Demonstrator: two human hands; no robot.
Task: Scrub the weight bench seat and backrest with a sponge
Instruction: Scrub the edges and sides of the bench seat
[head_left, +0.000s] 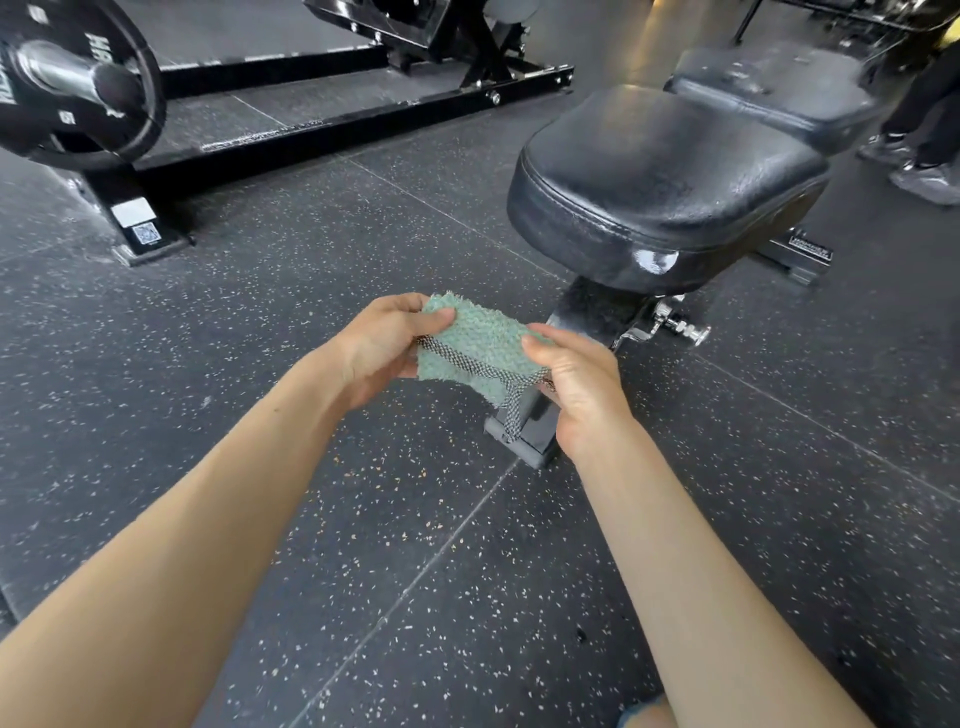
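I hold a flat green sponge cloth (475, 343) with a grey mesh strip between both hands, in front of me above the floor. My left hand (382, 345) pinches its left edge and my right hand (576, 379) grips its right edge. The black padded bench seat (670, 171) stands up and to the right of the sponge, not touching it. Behind the seat lies the black backrest (774, 85), stretching away to the upper right. Both pads look shiny.
The bench's black foot (530, 431) and a chrome adjuster pin (680, 325) sit under my right hand. A black machine frame (332, 124) with a weight plate (78, 78) stands at left. Another person's shoes (914, 166) are at the far right. Speckled rubber floor (363, 545) is all around.
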